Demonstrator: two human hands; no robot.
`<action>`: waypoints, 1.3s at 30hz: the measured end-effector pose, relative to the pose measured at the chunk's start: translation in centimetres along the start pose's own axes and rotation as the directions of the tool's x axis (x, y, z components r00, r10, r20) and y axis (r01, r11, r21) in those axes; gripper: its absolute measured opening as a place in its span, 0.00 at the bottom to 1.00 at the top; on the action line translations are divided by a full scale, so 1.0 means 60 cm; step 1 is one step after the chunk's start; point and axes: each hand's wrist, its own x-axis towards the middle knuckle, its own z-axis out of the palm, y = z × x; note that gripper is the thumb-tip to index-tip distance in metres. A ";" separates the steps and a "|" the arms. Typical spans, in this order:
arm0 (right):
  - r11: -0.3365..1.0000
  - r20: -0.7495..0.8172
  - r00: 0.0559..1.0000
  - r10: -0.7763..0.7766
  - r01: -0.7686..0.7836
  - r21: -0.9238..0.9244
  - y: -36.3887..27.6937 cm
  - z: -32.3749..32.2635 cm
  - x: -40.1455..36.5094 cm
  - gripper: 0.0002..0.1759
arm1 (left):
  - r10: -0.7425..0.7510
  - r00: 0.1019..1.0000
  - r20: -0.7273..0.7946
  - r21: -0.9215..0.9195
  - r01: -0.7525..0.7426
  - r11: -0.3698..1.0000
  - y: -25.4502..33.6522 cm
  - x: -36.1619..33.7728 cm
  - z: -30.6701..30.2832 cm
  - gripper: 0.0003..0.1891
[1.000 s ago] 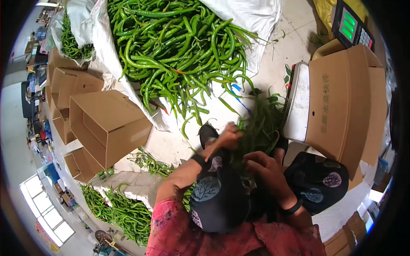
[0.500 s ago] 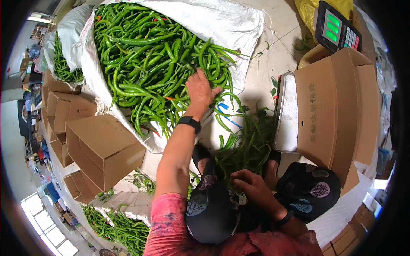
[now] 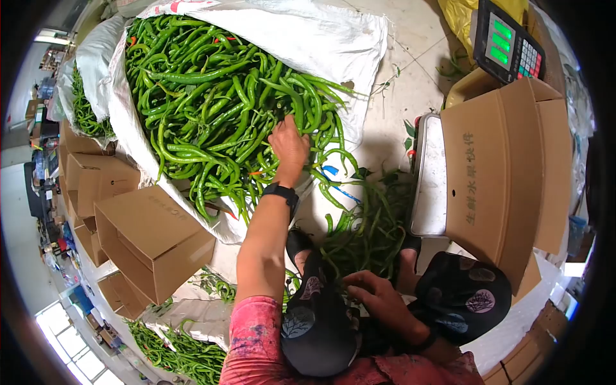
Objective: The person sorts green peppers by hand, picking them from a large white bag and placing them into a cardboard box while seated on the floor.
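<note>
A large heap of green chili peppers (image 3: 199,96) lies on an opened white woven sack (image 3: 308,32). My left hand (image 3: 290,151), with a black band on its wrist, reaches into the near right side of the heap. Its fingers are closed around chili peppers, their tips partly hidden among them. Over my lap, my right hand (image 3: 382,301) hangs with loosely bent fingers apart from the thumb. I see nothing held in it. Below it, on the floor between my feet, lies a shaded pile of more green chili peppers (image 3: 369,237).
At right, a cardboard box (image 3: 478,173) stands on a scale platform (image 3: 428,186), near a lit green display (image 3: 500,42). Several open cardboard boxes (image 3: 154,224) stand at left. More peppers (image 3: 179,353) lie at lower left, and another white sack (image 3: 102,64) stands at upper left.
My left hand has shifted slightly left in view and its fingers have closed in among the peppers, the thumb drawing in. My right hand has barely moved. The whole view has tilted slightly.
</note>
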 end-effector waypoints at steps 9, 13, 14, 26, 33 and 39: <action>0.975 0.009 0.983 -0.185 0.183 0.124 0.007 0.002 -0.014 0.16 | -0.247 0.861 0.445 -0.566 0.484 0.667 0.002 -0.003 -0.184 0.24; 0.959 0.006 0.963 -0.269 0.267 0.092 0.023 0.005 -0.012 0.16 | -0.171 0.675 0.718 -0.491 0.665 0.563 -0.002 0.016 -0.306 0.20; 0.966 0.022 0.968 -0.252 0.250 0.065 0.022 0.003 -0.013 0.16 | -0.159 0.656 0.738 -0.497 0.688 0.529 -0.003 0.016 -0.332 0.18; 0.950 0.166 0.941 -0.294 0.269 0.157 0.048 0.032 -0.029 0.16 | -0.160 0.840 0.519 -0.783 0.542 0.304 -0.048 -0.021 -0.574 0.27; 0.960 0.187 0.943 -0.276 0.259 0.107 0.040 0.024 -0.048 0.16 | 0.075 0.895 0.439 -0.869 0.444 -0.220 0.010 -0.048 -0.647 0.36; 0.902 0.137 0.893 -0.429 0.416 0.115 0.003 0.003 -0.085 0.17 | 0.185 0.891 0.414 -0.859 0.450 -0.245 0.128 -0.100 -0.673 0.41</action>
